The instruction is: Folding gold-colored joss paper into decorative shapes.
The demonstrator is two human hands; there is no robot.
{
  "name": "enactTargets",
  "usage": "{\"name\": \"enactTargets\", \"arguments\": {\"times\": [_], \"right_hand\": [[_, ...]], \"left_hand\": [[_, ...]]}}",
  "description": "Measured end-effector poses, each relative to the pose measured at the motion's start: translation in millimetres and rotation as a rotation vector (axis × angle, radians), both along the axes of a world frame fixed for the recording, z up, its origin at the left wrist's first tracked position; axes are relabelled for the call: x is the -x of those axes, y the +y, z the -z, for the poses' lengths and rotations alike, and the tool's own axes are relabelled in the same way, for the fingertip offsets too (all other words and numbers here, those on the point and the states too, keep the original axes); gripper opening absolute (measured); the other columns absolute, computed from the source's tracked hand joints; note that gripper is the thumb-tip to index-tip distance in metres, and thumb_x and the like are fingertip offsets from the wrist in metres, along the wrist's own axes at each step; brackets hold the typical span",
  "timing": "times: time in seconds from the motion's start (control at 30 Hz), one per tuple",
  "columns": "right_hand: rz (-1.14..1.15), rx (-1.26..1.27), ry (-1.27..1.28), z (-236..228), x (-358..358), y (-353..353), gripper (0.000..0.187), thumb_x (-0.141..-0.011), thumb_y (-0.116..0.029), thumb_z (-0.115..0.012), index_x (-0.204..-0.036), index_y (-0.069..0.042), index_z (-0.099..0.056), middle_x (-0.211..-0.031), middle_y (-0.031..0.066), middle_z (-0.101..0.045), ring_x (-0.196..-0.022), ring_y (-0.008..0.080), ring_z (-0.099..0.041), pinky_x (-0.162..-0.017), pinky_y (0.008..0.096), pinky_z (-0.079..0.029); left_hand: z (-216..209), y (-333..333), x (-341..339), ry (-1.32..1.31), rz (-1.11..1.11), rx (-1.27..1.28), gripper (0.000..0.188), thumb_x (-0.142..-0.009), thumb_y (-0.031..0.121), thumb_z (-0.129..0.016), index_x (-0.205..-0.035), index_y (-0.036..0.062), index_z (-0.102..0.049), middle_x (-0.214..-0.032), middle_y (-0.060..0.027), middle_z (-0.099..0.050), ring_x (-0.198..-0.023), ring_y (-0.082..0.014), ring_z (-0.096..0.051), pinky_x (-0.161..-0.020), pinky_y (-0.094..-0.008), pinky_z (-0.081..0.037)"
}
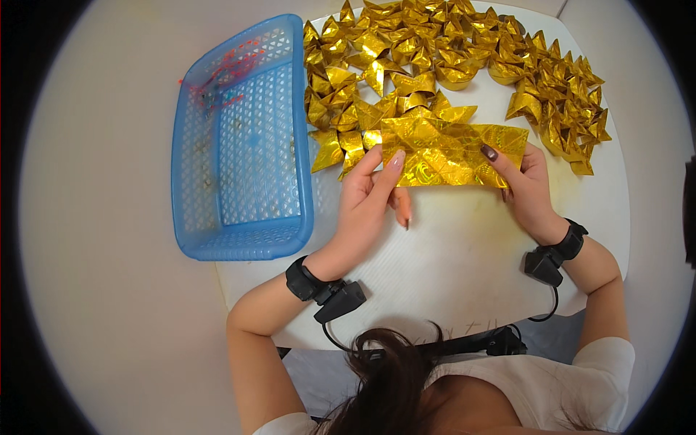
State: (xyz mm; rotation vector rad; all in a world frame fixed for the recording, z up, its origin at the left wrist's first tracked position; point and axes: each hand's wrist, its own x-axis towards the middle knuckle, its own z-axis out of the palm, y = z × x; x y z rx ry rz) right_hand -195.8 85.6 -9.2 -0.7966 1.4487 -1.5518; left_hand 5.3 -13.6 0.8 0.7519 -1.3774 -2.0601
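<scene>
Between my two hands a wide rectangle of shiny gold foil paper (449, 154) is held up over the table, with crease lines across its face. My left hand (368, 199) pinches its left end, the thumb in front and some lower fingers curled apart. The right end is gripped by my right hand (531, 185), its thumb lying on the front and its fingers mostly hidden behind the sheet. Just beyond the paper lie many folded gold foil ingots (455, 71), boat-shaped with pointed ends; the nearest are partly covered by the sheet.
On the left, a blue perforated plastic basket (308, 145) stands at the table's edge with tangled red strands (233, 72) inside. The white table (435, 261) has a rounded right edge. Black straps with small boxes and cables sit on both wrists. Pale walls rise around.
</scene>
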Motion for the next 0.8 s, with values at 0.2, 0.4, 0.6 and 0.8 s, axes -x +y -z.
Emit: {"name": "enactTargets", "arguments": {"times": [0.2, 0.4, 0.6, 0.8], "right_hand": [[-0.059, -0.114, 0.041, -6.5, 4.2, 6.8, 0.02, -0.087, -0.021, -0.064, -0.096, -0.004, -0.065, -0.069, -0.0038, -0.06, -0.044, -0.0003, -0.039, -0.039, 0.0173, -0.027], [-0.068, -0.079, -0.019, -9.1, 3.8, 7.2, 0.02, -0.088, -0.019, -0.063, -0.101, -0.004, -0.063, -0.072, -0.004, -0.061, -0.047, -0.001, -0.039, -0.039, 0.0174, -0.026], [-0.089, -0.112, -0.006, -11.0, 5.6, 8.2, 0.019, -0.088, -0.019, -0.063, -0.1, -0.004, -0.063, -0.073, -0.0039, -0.061, -0.048, -0.0009, -0.039, -0.04, 0.0177, -0.027], [-0.09, -0.099, 0.012, -8.3, 6.6, 9.4, 0.019, -0.088, -0.02, -0.063, -0.099, -0.004, -0.063, -0.072, -0.004, -0.061, -0.048, -0.0007, -0.04, -0.04, 0.0175, -0.028]], "left_hand": [[-4.2, 2.1, -4.9, -0.127, 0.01, 0.043, 0.017, -0.096, 0.022, -0.05, -0.101, 0.0062, -0.054, -0.046, 0.0009, -0.046, -0.034, -0.0042, -0.037, -0.034, -0.0187, -0.026], [-9.3, 5.4, 0.7, -0.131, -0.016, 0.052, 0.014, -0.093, 0.016, -0.055, -0.102, 0.0048, -0.056, -0.048, 0.0037, -0.047, -0.036, -0.0011, -0.036, -0.035, -0.0169, -0.025], [-6.6, 5.1, 0.2, -0.142, -0.041, 0.053, 0.019, -0.09, 0.01, -0.058, -0.107, 0.0026, -0.054, -0.055, 0.0024, -0.053, -0.038, -0.0017, -0.041, -0.036, -0.0162, -0.03], [-3.8, 4.9, -2.3, -0.079, -0.043, 0.057, 0.021, -0.09, 0.009, -0.059, -0.108, 0.002, -0.053, -0.053, 0.0016, -0.053, -0.037, -0.0027, -0.041, -0.035, -0.017, -0.03]]}}
